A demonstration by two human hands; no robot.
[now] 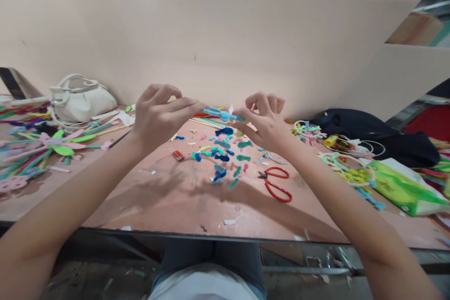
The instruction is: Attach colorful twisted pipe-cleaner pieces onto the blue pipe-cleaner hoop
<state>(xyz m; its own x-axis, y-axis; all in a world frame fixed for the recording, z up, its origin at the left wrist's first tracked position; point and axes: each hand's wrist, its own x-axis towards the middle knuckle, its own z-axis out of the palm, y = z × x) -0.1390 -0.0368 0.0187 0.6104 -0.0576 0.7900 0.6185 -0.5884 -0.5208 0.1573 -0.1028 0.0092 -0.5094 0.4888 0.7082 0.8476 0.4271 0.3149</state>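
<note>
A light blue pipe cleaner piece, looped and twisted, is stretched between my two hands above the table. My left hand pinches its left end between thumb and fingers. At its right end, the thumb and forefinger of my right hand are closed on it, the other fingers curled. Below lie several small fuzzy pieces in dark blue, teal and green. Red-handled scissors rest on the table under my right forearm, blades apart. A small red object sits below my left hand.
Colourful pipe cleaners and a fuzzy flower cover the left side, near a white handbag. At right are fuzzy rings, a green packet and dark cloth. A pale panel stands behind the table.
</note>
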